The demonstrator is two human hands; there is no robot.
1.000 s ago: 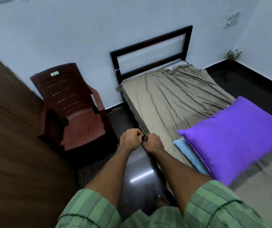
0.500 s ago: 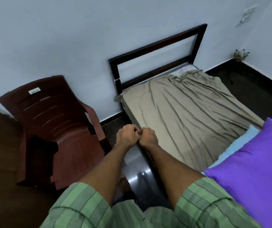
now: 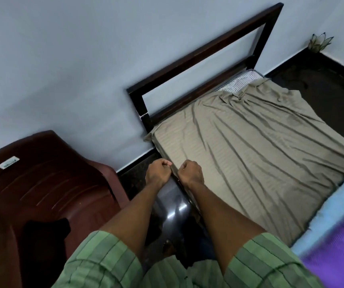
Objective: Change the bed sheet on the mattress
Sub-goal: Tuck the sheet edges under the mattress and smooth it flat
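We stood at the side of the single bed, both fists curled at the near edge of the olive-brown bed sheet [image 3: 248,154]. Our left hand [image 3: 158,175] and right hand [image 3: 190,173] sat close together but apart, fingers folded in tight; each appeared to be gripping the sheet's hem, though the view was too dim there to be sure. The sheet lay wrinkled across the mattress [image 3: 242,80], whose striped corner showed bare at the far end by the dark wooden headboard [image 3: 206,50]. A purple pillow [image 3: 339,244] rested on a light blue pillow [image 3: 333,210] at the bed's near right. A maroon plastic chair [image 3: 48,183] stood just beside the bed on our left, dark cloth [image 3: 46,235] on its seat.
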